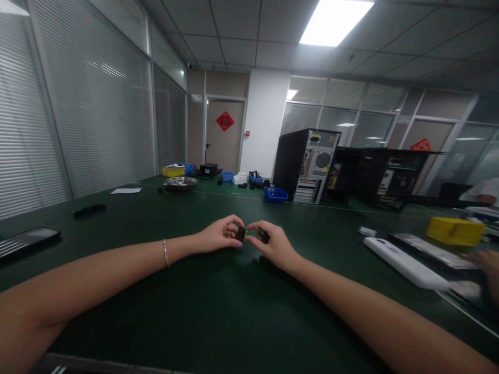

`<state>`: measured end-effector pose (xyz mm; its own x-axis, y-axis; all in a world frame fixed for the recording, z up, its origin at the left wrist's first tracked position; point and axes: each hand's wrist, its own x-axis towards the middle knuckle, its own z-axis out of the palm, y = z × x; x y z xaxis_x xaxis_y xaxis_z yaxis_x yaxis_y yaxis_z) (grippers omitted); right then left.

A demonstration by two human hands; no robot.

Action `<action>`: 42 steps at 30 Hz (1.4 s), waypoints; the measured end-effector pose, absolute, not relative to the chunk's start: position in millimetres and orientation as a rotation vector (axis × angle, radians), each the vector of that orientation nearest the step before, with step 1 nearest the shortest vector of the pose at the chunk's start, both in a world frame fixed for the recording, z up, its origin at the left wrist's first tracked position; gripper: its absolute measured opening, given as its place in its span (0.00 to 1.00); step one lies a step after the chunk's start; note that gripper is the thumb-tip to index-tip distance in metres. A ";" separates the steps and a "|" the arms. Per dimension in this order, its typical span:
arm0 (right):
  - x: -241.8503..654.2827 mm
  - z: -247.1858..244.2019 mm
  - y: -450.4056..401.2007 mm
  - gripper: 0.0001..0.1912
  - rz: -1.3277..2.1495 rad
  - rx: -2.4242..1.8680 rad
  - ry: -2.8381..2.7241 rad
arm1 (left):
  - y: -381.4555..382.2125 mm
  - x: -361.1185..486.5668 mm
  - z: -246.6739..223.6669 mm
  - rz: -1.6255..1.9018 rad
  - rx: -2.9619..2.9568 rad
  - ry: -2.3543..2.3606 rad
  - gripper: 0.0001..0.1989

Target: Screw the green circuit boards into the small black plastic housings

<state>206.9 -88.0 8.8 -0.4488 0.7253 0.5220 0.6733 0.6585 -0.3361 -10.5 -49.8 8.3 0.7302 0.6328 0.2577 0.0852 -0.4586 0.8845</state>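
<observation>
Near the middle of the green table (218,306), my left hand (222,234) pinches a small black part (240,234) between thumb and fingers. A bit of green shows at the part's right side, close to the fingertips of my right hand (271,241). Those fingers are curled around a dark tool (264,236) with a thin tip, which points up and left toward the black part. Whether the tip touches the part is too small to tell. Both hands are held just above the tabletop, fingertips almost meeting.
A blue tray (276,195) and an upright computer case (306,166) stand behind. A metal bowl (181,183) is back left, a black device (27,241) far left. At right are a white power strip (405,263), a yellow box (455,231) and another person's hand (485,259).
</observation>
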 end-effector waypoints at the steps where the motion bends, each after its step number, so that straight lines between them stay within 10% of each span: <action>1: 206.0 8.3 -88.6 0.12 0.096 -1.066 -2.217 | -49.9 -10.3 7.7 0.725 1.958 0.547 0.23; 42: 203.8 8.7 -93.4 0.11 -0.002 -0.962 -2.300 | -62.5 -0.2 10.1 0.791 1.648 0.629 0.16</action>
<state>203.8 -93.4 8.7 -0.5295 0.6393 0.5577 0.6401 0.7324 -0.2319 -0.2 -62.5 10.1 0.6298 0.7582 0.1684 -0.0072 -0.2112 0.9774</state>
